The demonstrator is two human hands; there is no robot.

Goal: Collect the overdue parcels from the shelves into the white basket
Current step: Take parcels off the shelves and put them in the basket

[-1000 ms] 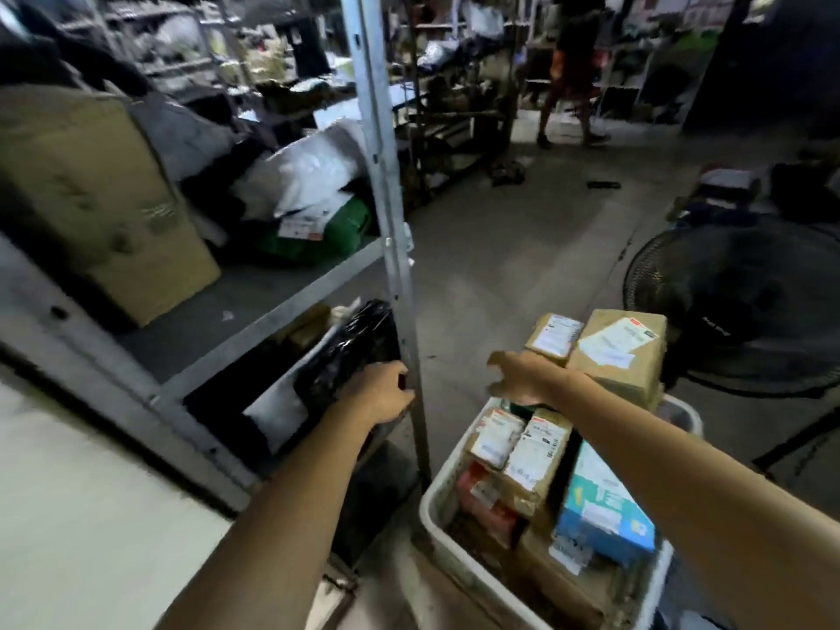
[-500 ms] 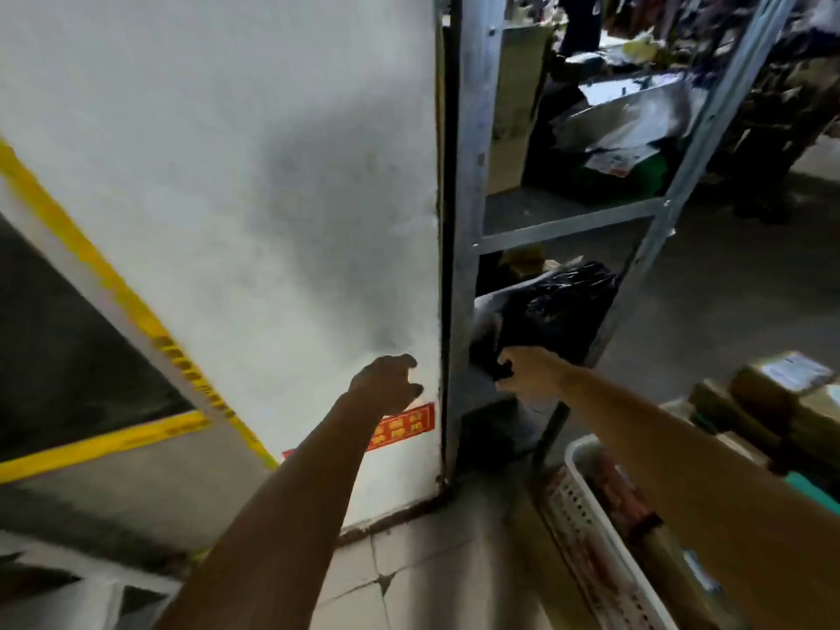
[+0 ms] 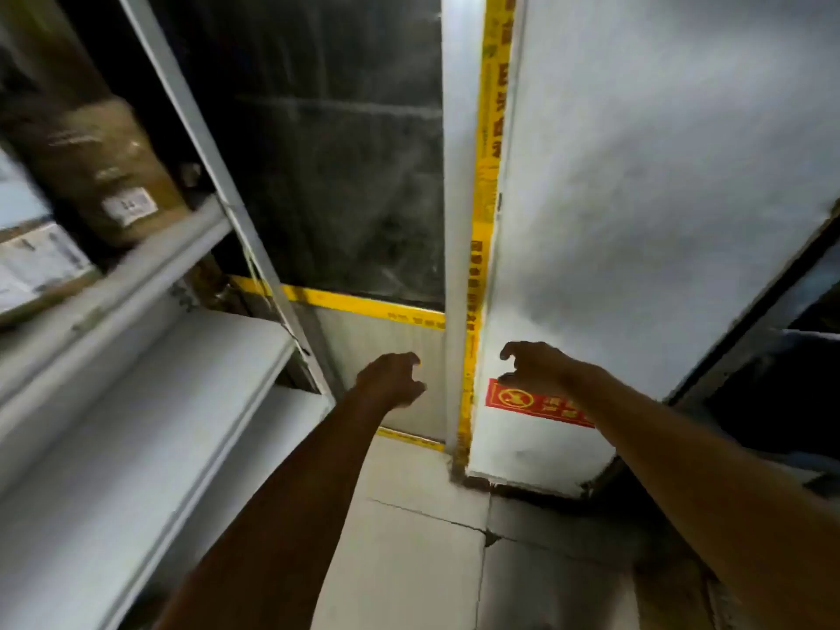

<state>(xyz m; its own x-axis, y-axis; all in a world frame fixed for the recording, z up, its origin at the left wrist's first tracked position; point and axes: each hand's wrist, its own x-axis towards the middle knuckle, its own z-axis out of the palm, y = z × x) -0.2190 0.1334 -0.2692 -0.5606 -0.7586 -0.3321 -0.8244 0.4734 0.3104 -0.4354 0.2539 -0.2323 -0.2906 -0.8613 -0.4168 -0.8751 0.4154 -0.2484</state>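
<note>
Pretty dim in here, only the white wall (image 3: pixel 659 175) catches much light. The boxes (image 3: pixel 91 166) on the left are smeared with motion blur, and the shelf posts (image 3: pixel 202 152) bow fisheye-style near the edges.

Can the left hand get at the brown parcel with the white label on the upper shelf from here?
Probably yes. The left hand holds nothing, and the brown parcel sits at the shelf's open front with nothing before it. It must reach up and left past the shelf upright.
</note>
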